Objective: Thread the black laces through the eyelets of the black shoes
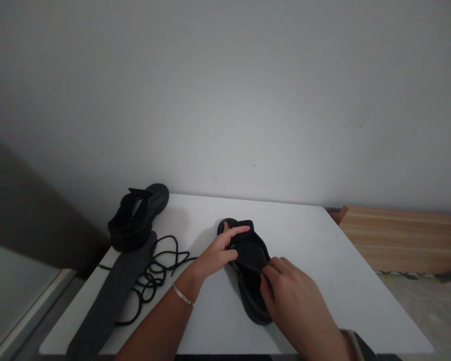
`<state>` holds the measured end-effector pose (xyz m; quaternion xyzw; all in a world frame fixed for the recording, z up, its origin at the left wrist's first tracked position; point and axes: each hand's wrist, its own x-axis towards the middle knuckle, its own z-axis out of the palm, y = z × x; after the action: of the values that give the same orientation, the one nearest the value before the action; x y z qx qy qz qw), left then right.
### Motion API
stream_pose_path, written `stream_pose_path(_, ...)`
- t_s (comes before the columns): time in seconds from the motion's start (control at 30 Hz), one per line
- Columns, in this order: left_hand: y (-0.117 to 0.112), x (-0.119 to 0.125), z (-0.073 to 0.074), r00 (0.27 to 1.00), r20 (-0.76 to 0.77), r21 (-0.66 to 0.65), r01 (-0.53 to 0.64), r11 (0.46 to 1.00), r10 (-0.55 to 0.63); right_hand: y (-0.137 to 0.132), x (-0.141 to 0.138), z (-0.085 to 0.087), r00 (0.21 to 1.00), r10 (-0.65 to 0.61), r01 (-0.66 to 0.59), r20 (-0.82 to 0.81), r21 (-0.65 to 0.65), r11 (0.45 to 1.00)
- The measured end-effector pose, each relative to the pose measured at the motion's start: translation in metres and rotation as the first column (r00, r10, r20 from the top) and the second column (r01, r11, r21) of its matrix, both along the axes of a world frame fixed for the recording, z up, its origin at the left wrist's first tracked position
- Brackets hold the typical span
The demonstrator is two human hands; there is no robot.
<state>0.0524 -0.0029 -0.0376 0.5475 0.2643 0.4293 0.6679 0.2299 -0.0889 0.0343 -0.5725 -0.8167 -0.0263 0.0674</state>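
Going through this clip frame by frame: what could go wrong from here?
1. The dark flat piece pinched by the right hand slants across the opening of the near shoe; it could bend or catch on the rim.
2. The loose black cord lies tangled beside the left arm, so it might snag on the bracelet.
3. The other shoe stands by the table's far left corner and might drop if knocked.
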Motion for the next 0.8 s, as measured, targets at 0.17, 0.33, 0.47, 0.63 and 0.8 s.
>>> stream_pose_path(0.17,0.001,0.000,-0.002,0.998,-0.058,0.007,-0.007,1.000,0.007,0.010,-0.014,-0.009,0.998,0.031,-0.033,-0.047,-0.053,0.998)
stream_pose_path(0.33,0.001,0.000,-0.001,0.996,-0.084,0.048,-0.013,0.999,0.018,0.022,-0.019,-0.016,0.996,0.081,-0.084,-0.035,-0.097,0.992)
stream_pose_path(0.47,0.002,0.001,-0.001,0.996,-0.092,0.051,-0.003,0.999,0.007,0.031,-0.023,-0.019,0.997,0.074,-0.078,-0.030,-0.156,0.985)
stream_pose_path(0.63,0.001,0.000,0.003,0.992,-0.124,0.077,-0.007,0.997,0.017,0.040,-0.031,-0.021,1.000,0.002,-0.008,-0.025,-0.240,0.971)
stream_pose_path(0.8,0.000,0.000,0.005,0.986,-0.160,0.110,-0.031,0.993,0.049,0.044,-0.037,-0.021,0.998,-0.011,-0.006,-0.055,-0.305,0.952)
